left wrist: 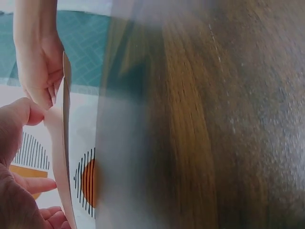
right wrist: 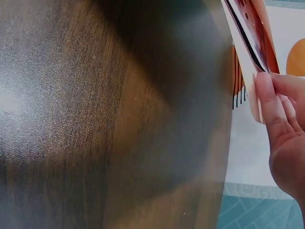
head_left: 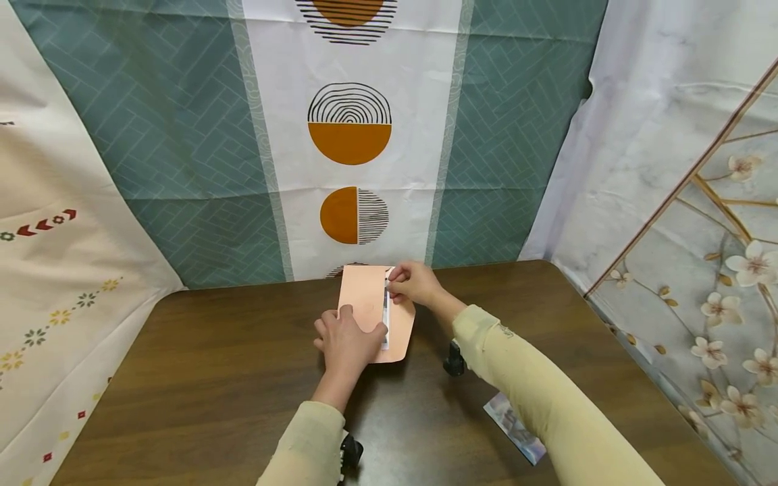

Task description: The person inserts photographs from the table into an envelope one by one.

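A peach-coloured envelope [head_left: 361,290] is held up above the far part of the table, its flap side turned to the right. My left hand [head_left: 350,337] grips it from the lower left, with the thumb at the opening; in the left wrist view, fingers [left wrist: 35,183] lie against its face. A narrow strip of a printed card [head_left: 385,314] shows at the envelope's opening, the rest hidden inside. With thumb and index finger, my right hand [head_left: 416,283] pinches the card's edge. Seen from the right wrist, the card [right wrist: 252,36] sits between the envelope's layers.
Another printed card [head_left: 515,428] lies flat on the brown wooden table [head_left: 231,378], partly under my right forearm. Behind the table hangs a patterned curtain [head_left: 200,135], and a floral cloth [head_left: 699,270] runs along the right side.
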Available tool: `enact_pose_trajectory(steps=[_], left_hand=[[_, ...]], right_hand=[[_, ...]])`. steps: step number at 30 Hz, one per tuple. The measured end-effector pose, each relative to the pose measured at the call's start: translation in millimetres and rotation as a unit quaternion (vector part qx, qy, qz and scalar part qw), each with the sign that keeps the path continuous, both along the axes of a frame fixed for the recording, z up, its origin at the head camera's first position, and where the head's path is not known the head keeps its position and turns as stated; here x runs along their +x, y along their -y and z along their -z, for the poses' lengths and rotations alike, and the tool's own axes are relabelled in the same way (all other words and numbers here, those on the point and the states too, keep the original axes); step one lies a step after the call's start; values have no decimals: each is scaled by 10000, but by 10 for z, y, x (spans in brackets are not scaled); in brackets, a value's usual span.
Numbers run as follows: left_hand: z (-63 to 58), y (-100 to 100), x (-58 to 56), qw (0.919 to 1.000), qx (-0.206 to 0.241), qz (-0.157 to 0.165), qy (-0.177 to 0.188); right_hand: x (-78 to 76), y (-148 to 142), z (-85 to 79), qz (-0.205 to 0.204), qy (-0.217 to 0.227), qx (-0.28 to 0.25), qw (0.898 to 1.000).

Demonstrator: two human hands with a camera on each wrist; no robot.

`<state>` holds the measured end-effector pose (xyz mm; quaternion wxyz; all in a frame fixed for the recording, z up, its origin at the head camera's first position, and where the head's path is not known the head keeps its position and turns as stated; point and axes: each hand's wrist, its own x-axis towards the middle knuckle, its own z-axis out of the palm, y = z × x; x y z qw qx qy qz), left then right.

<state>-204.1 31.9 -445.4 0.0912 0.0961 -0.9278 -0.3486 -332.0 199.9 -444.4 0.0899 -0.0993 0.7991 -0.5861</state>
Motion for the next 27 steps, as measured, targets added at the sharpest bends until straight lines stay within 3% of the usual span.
enact_pose_trajectory(steps=[8,19,27], left_hand=[[-16,-34,-7,9999,81,-58,-19],[6,-4,-31,9999,-85,-33,-58],[37,50,-45,9996,-282,-28,43]], right_hand=[[-4,9,-5,180,36,-68,9998],[23,2,-117,98,12,-76,9999],[56,-236,-229,-87,-39,145,9999]])
